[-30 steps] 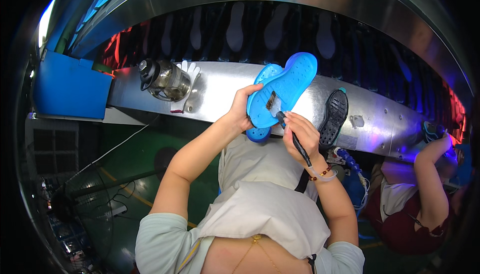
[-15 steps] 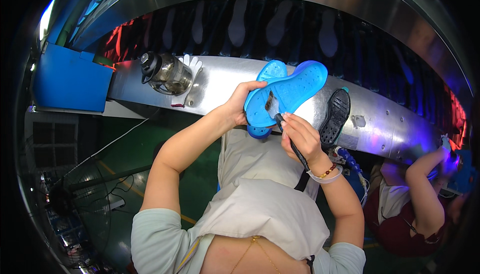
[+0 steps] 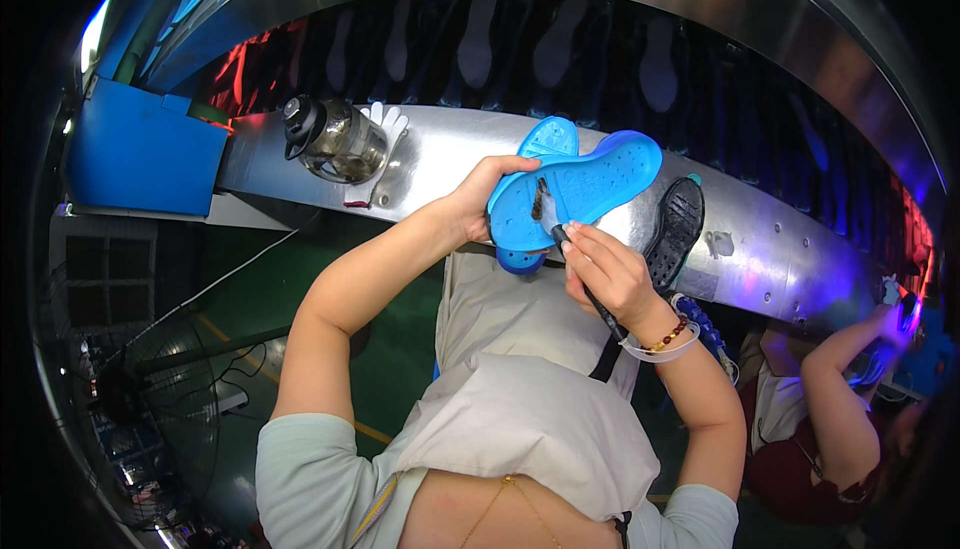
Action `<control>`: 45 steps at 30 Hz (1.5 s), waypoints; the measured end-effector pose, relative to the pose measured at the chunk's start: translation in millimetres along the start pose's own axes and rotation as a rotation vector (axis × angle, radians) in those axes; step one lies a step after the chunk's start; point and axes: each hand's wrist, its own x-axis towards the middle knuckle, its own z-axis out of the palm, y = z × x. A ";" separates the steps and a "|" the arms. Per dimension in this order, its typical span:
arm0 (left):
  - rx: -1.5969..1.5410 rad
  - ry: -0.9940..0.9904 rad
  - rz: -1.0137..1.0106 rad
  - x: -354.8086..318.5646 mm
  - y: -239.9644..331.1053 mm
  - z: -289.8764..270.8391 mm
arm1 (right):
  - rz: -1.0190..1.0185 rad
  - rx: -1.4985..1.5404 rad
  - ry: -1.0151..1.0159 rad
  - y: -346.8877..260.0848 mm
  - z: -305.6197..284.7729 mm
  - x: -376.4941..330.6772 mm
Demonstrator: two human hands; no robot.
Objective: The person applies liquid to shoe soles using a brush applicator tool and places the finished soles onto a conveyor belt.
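Observation:
My left hand point(image 3: 487, 192) grips the left edge of a bright blue shoe sole point(image 3: 612, 175), thumb on top and fingers mostly hidden underneath. A second blue sole point(image 3: 548, 138) lies crosswise below it, showing only at its far and near ends; whether my left hand holds this one too is not visible. My right hand point(image 3: 612, 274) is closed round a brush point(image 3: 604, 313) with a black handle. Its dark bristles touch the upper sole's face near the left middle. To the right, a black sole point(image 3: 676, 230) with a teal edge rests on the metal ledge.
The metal ledge point(image 3: 450, 154) runs across in front of me. A clear jug with a black lid point(image 3: 335, 139) stands left beside a white glove point(image 3: 385, 134). Dark soles point(image 3: 478, 39) line the conveyor beyond. A co-worker's arm point(image 3: 840, 379) reaches in at right; a fan point(image 3: 125, 394) stands left.
The brush's bristles have shifted slightly on the upper blue sole, and my right forearm has swung a little to the right. My left hand keeps its hold. The co-worker's arm has moved slightly.

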 end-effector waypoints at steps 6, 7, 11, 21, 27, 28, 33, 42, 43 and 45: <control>-0.039 -0.059 -0.013 -2.5 4.5 -7.8 | 0.073 0.001 0.009 8.2 -3.4 -6.1; -0.053 -0.068 -0.010 -3.6 5.7 -8.2 | 0.142 0.008 0.044 10.4 -3.5 -7.7; -0.054 -0.067 0.035 -4.4 5.3 -4.4 | 0.393 0.062 0.162 4.8 -9.2 2.6; -0.295 -0.046 0.166 15.5 -20.7 12.6 | 1.002 0.427 0.446 25.1 28.2 -5.0; -0.220 0.005 0.335 16.4 -28.2 32.8 | 0.852 0.312 0.360 24.0 29.6 -6.2; -0.222 0.003 0.335 17.7 -29.1 33.1 | 0.849 0.320 0.365 22.1 29.1 -5.1; -0.242 0.087 0.466 26.1 -38.6 35.9 | 0.876 0.399 0.369 10.3 29.1 -12.2; 0.002 -0.008 0.598 9.0 -11.6 15.4 | 1.139 1.140 0.445 20.2 -7.4 -6.4; -0.027 -0.025 0.553 4.0 -10.5 15.7 | 1.130 1.203 0.578 26.2 -10.3 -6.6; -0.059 0.001 0.501 1.5 -12.0 15.9 | 1.145 1.322 0.769 33.7 -16.8 -6.6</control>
